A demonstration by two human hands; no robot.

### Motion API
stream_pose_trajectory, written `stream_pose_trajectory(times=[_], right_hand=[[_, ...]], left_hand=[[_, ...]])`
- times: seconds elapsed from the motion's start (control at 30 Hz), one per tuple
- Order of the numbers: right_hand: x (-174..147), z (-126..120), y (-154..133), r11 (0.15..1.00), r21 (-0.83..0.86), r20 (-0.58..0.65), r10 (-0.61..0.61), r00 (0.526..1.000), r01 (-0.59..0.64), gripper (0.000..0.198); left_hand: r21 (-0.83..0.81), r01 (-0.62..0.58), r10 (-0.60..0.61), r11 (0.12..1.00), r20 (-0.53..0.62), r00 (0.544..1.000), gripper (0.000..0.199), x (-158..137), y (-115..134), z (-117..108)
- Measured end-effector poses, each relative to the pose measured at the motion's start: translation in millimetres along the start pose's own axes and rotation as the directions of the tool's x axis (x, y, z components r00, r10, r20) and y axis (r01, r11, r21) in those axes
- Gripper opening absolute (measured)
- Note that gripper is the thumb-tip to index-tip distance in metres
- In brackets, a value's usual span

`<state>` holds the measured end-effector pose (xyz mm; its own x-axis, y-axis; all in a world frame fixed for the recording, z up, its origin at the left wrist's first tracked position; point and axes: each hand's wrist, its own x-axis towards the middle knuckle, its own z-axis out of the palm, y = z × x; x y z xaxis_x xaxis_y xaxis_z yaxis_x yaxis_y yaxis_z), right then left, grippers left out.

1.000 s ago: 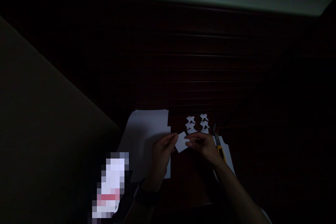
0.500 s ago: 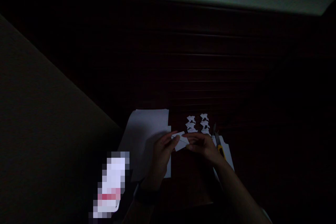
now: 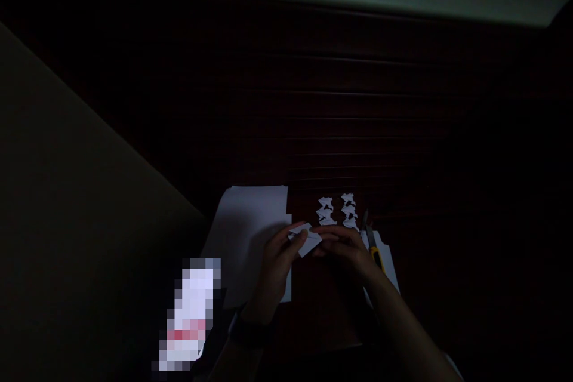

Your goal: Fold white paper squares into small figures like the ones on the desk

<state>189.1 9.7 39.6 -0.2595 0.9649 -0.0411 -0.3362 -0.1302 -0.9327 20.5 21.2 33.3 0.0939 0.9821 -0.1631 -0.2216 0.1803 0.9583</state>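
Note:
A small piece of folded white paper is held above the dark table between my hands. My left hand pinches its left side, the thumb pressed on top and the fingers beneath. From the right, my right hand has its fingers closed at the paper's right corner; its thumb is hard to make out in the dim light. Just beyond my hands lie several small folded paper figures in two columns. A dark band circles my left wrist.
White paper sheets lie at the left, partly under my left hand. On the right, a yellow utility knife rests on more white paper, beside a dark pointed object. A bright pixelated object is at lower left. Lighting is dim.
The folded paper has turned slightly in my hands, and its flap edges look different. My right thumb has moved off the paper's lower right edge. The other things stay put.

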Motion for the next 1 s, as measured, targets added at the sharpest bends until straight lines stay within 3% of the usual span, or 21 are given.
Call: stream_pose_trajectory(times=[0.33,0.47,0.63,0.8,1.0], right_hand=[[3.2,-2.5,4.8,0.999,-0.034,-0.066,-0.011,0.998,0.008,0.025],[3.5,-4.5,3.5,0.988,-0.149,-0.052,-0.053,0.997,0.044,0.023],[4.5,-9.1,1.2,0.905,-0.401,-0.018,-0.161,0.987,0.141,0.017],[5.5,-13.0,2.3,0.869,-0.458,0.099,-0.161,0.982,0.189,0.018],[5.1,-15.0,-0.2,0.845,-0.504,0.126,-0.134,0.983,0.179,0.014]], left_hand=[[-0.029,0.026,-0.026,0.999,-0.017,1.0,0.035,0.5,-1.4,1.4],[-0.034,0.071,-0.07,0.997,0.026,0.997,0.035,-1.3,2.9,2.4],[0.062,0.067,-0.068,0.996,0.015,0.998,0.033,-0.7,2.0,1.6],[0.198,-0.001,0.005,0.98,-0.022,1.0,0.026,1.4,-0.6,-0.4],[0.276,-0.06,0.041,0.959,0.077,0.996,0.021,1.7,-1.5,-0.6]])
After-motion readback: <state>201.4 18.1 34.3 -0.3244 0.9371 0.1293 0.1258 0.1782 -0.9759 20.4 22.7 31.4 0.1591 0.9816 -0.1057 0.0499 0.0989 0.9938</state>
